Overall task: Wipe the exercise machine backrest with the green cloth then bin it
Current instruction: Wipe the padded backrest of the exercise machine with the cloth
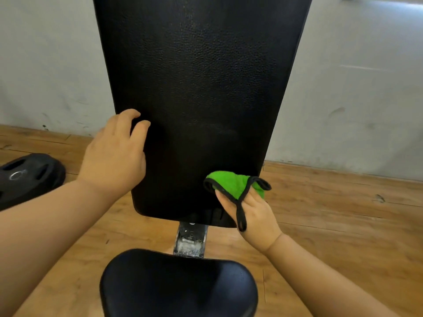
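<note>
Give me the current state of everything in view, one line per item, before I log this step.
backrest: upright, tilted back, left hand braced on its left edge.
green cloth: bunched, pressed against the backrest's lower right corner.
left hand: open, fingers curled on the pad.
right hand: gripping the cloth.
seat: bare, nothing on it.
weight plate: lying on the floor at the left.
bin: not in view.

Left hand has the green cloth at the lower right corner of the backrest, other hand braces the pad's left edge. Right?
Not quite. In the head view the right hand holds the green cloth at the lower right corner of the backrest; the left hand braces the pad's left edge. Otherwise correct.
</note>
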A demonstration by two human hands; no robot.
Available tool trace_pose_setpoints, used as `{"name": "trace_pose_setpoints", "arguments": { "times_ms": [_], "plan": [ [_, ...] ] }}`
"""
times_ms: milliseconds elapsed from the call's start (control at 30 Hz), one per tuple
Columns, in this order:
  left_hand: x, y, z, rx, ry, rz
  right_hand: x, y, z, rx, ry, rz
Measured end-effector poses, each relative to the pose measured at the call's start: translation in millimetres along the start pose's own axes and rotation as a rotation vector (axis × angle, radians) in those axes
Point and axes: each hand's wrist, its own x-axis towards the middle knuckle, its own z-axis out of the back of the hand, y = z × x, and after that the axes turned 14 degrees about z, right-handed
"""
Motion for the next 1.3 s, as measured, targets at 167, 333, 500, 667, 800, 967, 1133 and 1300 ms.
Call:
{"name": "trace_pose_setpoints", "arguments": {
  "times_ms": [167,333,500,667,800,967,1133,1300],
  "plan": [
    [-2,0,-1,-0.025,-0.011,0.018,5,11,-19,-0.062,0.041,0.073],
    [-6,-5,-7,-0.031,-0.025,0.014,-9,25,-36,-0.111,0.135,0.087],
    [-9,-9,-8,-0.027,-0.125,-0.188,-22,38,-49,-0.086,0.244,0.084],
    [-18,-17,-11,0.016,-0.088,-0.408,-29,38,-45,-0.138,0.416,0.263],
    [-20,-19,-10,0.039,-0.034,-0.417,-24,39,-40,-0.134,0.45,0.286],
    [-18,-18,-9,0.06,0.003,-0.414,-7,38,-41,-0.093,0.705,0.39],
    [-16,-20,-9,0.068,0.023,-0.383,30,58,-58,-0.084,0.921,0.485],
    [-19,-21,-13,0.084,-0.002,-0.36,39,69,-66,-0.112,0.887,0.511]
  ]
}}
